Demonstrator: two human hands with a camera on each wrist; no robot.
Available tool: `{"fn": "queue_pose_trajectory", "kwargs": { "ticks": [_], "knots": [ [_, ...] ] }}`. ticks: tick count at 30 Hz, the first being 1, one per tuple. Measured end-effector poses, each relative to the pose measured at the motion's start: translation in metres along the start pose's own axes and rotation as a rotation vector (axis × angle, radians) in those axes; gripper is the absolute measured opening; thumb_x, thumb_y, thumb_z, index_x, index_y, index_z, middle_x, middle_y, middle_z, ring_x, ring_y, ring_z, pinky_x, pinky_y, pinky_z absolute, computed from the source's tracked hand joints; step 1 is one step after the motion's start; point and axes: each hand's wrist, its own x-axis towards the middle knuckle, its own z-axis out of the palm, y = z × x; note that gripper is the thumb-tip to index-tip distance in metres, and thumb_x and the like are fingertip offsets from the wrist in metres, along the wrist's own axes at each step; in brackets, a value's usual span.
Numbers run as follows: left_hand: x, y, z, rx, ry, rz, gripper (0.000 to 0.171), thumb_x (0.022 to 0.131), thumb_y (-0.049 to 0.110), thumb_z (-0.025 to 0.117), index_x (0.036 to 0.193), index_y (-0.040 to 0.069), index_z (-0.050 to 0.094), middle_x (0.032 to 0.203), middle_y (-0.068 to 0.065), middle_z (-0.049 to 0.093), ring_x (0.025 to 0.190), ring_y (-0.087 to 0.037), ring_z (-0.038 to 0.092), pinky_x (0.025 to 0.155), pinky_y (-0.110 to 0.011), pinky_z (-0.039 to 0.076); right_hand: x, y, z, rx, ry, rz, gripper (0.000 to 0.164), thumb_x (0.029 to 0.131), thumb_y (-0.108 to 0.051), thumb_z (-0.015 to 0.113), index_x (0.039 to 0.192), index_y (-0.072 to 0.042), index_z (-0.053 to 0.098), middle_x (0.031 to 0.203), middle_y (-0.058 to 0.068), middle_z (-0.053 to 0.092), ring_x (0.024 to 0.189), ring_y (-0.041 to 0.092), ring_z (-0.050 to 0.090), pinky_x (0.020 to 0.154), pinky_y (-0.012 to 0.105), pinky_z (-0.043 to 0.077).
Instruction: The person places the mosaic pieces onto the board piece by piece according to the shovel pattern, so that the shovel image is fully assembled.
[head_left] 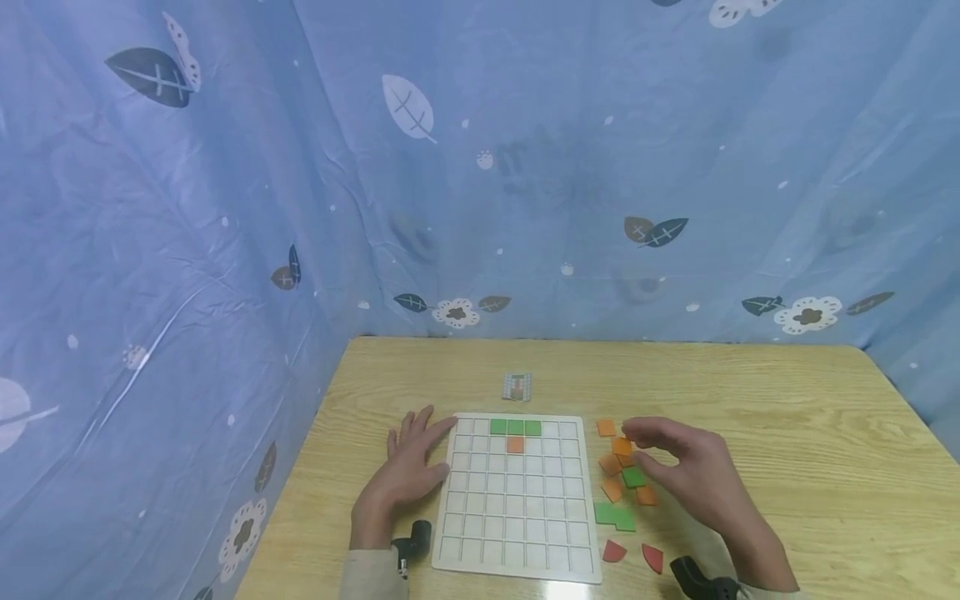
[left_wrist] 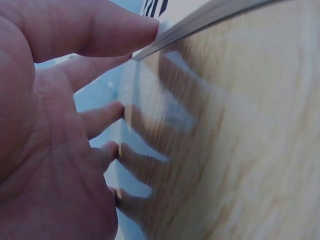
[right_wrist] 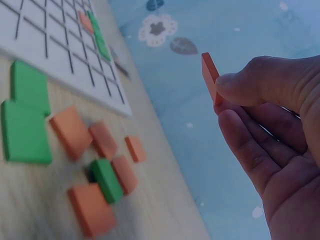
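A white grid board (head_left: 517,500) lies on the table. Three green square tiles (head_left: 515,427) sit side by side in its far row, and one orange tile (head_left: 515,445) is in the cell below the middle one. My left hand (head_left: 405,471) rests at the board's left side with fingers spread, thumb and index finger touching its edge. Above the loose tiles right of the board, my right hand (head_left: 690,467) pinches an orange square tile (right_wrist: 209,77) between thumb and fingers. Below it lie several orange tiles (right_wrist: 72,132) and a green tile (right_wrist: 106,181).
Two green tiles (head_left: 615,516) lie near the board's right edge, with two red quarter-round pieces (head_left: 613,551) nearer me. A small printed card (head_left: 517,387) lies beyond the board. Blue patterned cloth (head_left: 525,208) hangs behind the wooden table (head_left: 825,433).
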Motion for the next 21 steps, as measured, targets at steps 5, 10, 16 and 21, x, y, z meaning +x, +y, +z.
{"fn": "queue_pose_trajectory", "kwargs": {
  "ticks": [5, 10, 16, 21],
  "knots": [
    [0.003, 0.0, -0.002, -0.005, 0.008, 0.015, 0.076, 0.089, 0.008, 0.068, 0.162, 0.02, 0.055, 0.182, -0.021, 0.022, 0.17, -0.05, 0.001, 0.133, -0.074, -0.008, 0.014, -0.007, 0.005, 0.015, 0.004, -0.023, 0.039, 0.089, -0.008, 0.09, 0.125, -0.02, 0.081, 0.115, -0.006, 0.084, 0.104, 0.01, 0.08, 0.088, 0.022, 0.064],
    [0.003, -0.004, 0.0, -0.01, 0.001, 0.034, 0.077, 0.088, 0.007, 0.067, 0.162, 0.019, 0.054, 0.181, -0.023, 0.021, 0.169, -0.053, 0.0, 0.131, -0.076, -0.009, 0.02, -0.014, 0.011, 0.081, -0.028, 0.02, 0.04, 0.089, -0.005, 0.089, 0.126, -0.019, 0.081, 0.116, -0.005, 0.083, 0.106, 0.015, 0.08, 0.091, 0.026, 0.065],
    [0.001, -0.005, 0.002, 0.003, 0.003, 0.029, 0.077, 0.087, 0.008, 0.068, 0.162, 0.019, 0.055, 0.181, -0.023, 0.022, 0.169, -0.053, 0.001, 0.131, -0.077, -0.008, 0.023, -0.016, 0.026, 0.151, -0.047, 0.019, 0.039, 0.089, -0.003, 0.088, 0.125, -0.017, 0.081, 0.118, -0.005, 0.083, 0.107, 0.01, 0.078, 0.095, 0.03, 0.066],
    [0.001, -0.003, 0.002, -0.009, 0.001, 0.028, 0.077, 0.088, 0.007, 0.068, 0.162, 0.02, 0.055, 0.181, -0.023, 0.022, 0.169, -0.053, 0.001, 0.131, -0.076, -0.009, 0.027, -0.018, 0.039, 0.203, -0.061, 0.006, 0.038, 0.088, -0.001, 0.087, 0.123, -0.016, 0.081, 0.115, -0.003, 0.083, 0.106, 0.009, 0.078, 0.094, 0.028, 0.065]
  ]
}}
